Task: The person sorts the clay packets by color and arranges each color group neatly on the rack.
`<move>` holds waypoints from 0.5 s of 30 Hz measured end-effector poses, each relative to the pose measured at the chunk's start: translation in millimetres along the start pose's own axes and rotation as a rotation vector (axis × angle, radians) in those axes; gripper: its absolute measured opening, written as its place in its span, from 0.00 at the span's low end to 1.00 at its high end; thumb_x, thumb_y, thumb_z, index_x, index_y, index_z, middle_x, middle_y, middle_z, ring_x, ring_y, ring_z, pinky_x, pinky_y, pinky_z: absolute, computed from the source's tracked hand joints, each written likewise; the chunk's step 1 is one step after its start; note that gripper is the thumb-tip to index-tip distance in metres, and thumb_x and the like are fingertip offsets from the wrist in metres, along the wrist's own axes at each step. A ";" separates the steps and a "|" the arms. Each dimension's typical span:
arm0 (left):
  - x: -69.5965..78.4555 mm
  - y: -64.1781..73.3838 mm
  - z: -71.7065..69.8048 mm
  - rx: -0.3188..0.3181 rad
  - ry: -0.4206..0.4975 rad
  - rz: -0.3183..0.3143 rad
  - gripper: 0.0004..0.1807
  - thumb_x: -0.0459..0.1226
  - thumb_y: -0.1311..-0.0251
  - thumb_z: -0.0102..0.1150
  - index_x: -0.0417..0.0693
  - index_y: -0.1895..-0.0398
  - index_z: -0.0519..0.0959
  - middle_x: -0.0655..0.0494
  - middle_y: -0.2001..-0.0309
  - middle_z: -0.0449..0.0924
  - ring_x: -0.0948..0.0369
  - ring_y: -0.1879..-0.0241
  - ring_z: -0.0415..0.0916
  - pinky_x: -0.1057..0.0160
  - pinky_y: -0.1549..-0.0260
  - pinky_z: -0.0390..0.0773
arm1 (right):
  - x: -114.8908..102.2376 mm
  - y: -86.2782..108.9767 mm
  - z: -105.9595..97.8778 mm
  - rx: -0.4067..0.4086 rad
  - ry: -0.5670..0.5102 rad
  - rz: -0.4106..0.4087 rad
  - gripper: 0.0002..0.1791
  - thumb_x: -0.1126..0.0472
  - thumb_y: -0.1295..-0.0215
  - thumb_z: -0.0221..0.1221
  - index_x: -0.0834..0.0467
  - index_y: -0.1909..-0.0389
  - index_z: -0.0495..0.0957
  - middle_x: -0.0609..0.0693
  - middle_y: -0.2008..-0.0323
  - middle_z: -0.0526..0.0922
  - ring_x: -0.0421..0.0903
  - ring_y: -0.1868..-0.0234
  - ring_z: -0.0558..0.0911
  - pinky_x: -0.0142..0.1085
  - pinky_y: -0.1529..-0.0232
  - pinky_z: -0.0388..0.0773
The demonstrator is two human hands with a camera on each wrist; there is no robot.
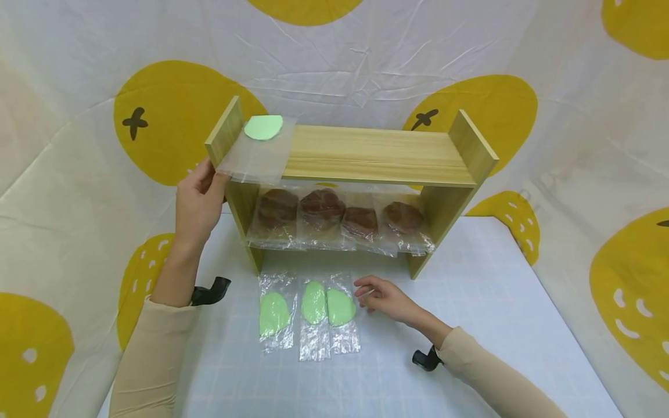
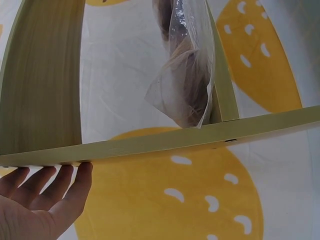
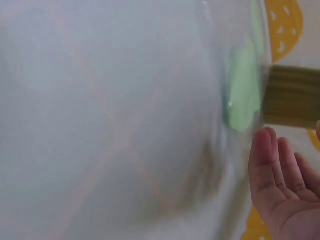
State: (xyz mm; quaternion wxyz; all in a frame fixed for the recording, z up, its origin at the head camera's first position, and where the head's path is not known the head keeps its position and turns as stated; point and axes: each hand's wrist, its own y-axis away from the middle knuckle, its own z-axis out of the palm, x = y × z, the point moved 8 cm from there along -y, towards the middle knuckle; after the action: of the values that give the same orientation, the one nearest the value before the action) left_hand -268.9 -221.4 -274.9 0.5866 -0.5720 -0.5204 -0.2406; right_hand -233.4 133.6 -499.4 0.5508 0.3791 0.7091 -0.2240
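My left hand [image 1: 200,200] is at the upper left of a small wooden shelf [image 1: 376,154]. Its extended fingertips [image 2: 82,172] touch the outer face of the side panel [image 2: 165,140]; the thumb lies by the front corner of a clear bag. That bag [image 1: 261,154], with a light-green rounded piece [image 1: 263,127] inside, lies on the top board. Over the table, my right hand [image 1: 389,299] has loosely bent fingers and holds nothing. It is just right of a row of three clear bags with light-green pieces, closest to the rightmost bag [image 1: 342,310].
On the lower board, several clear bags with dark brown rounded pieces [image 1: 278,209] stand side by side, overhanging the front edge. The shelf's right side panel [image 1: 473,145] rises above the top board. A pale checked cloth [image 1: 502,278] covers the table; a patterned curtain [image 1: 360,52] hangs behind.
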 end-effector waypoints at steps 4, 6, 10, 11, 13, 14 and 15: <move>-1.0 0.0 -0.3 0.002 -0.008 -0.006 0.24 0.50 0.28 0.55 0.66 0.30 0.72 0.58 0.36 0.75 0.56 0.44 0.76 0.61 0.53 0.82 | 13.8 -3.9 -1.1 0.040 -0.022 0.040 0.25 0.66 0.28 0.56 0.74 0.35 0.66 0.71 0.48 0.77 0.65 0.53 0.82 0.53 0.57 0.83; -1.4 -0.1 -0.3 0.001 -0.008 -0.010 0.24 0.50 0.28 0.55 0.66 0.30 0.72 0.58 0.36 0.75 0.56 0.43 0.76 0.60 0.52 0.82 | 19.9 -5.4 -1.9 0.060 -0.034 0.064 0.24 0.66 0.28 0.56 0.74 0.36 0.66 0.71 0.48 0.78 0.64 0.55 0.83 0.52 0.57 0.84; -1.7 -0.3 0.1 -0.001 -0.004 -0.013 0.24 0.50 0.28 0.55 0.66 0.30 0.72 0.58 0.35 0.75 0.56 0.43 0.76 0.59 0.52 0.82 | 31.0 -8.9 -2.9 0.092 -0.074 0.118 0.24 0.66 0.27 0.56 0.76 0.36 0.65 0.70 0.50 0.80 0.63 0.57 0.84 0.51 0.58 0.85; -1.5 -0.3 0.1 -0.002 -0.004 -0.012 0.24 0.50 0.28 0.55 0.66 0.30 0.72 0.58 0.35 0.75 0.56 0.43 0.76 0.59 0.52 0.82 | 33.8 -9.6 -3.2 0.098 -0.087 0.134 0.25 0.66 0.27 0.56 0.76 0.36 0.64 0.69 0.51 0.80 0.63 0.57 0.84 0.50 0.58 0.85; -1.3 -0.5 0.2 -0.002 -0.004 -0.011 0.24 0.50 0.28 0.55 0.66 0.30 0.72 0.58 0.35 0.75 0.56 0.43 0.76 0.59 0.52 0.82 | 38.4 -11.4 -3.9 0.111 -0.123 0.169 0.25 0.66 0.27 0.56 0.76 0.36 0.64 0.68 0.52 0.81 0.63 0.57 0.84 0.49 0.59 0.85; -1.3 -0.7 0.2 -0.002 -0.005 -0.011 0.24 0.50 0.28 0.55 0.66 0.30 0.72 0.58 0.35 0.75 0.56 0.43 0.76 0.60 0.52 0.82 | 40.7 -12.2 -4.1 0.114 -0.138 0.188 0.25 0.66 0.27 0.55 0.76 0.36 0.64 0.67 0.52 0.81 0.62 0.57 0.84 0.49 0.59 0.85; -1.1 -0.8 0.2 -0.002 -0.006 -0.010 0.24 0.50 0.28 0.55 0.66 0.30 0.72 0.58 0.35 0.75 0.56 0.43 0.76 0.60 0.52 0.82 | 43.0 -13.0 -4.6 0.120 -0.150 0.207 0.25 0.65 0.27 0.55 0.75 0.35 0.64 0.66 0.53 0.82 0.61 0.57 0.84 0.48 0.58 0.85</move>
State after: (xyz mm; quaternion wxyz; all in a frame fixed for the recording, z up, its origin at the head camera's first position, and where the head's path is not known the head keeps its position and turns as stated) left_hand -270.1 -221.7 -275.6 0.5832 -0.5707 -0.5247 -0.2424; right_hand -250.9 141.5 -540.2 0.5988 0.4648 0.6081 -0.2358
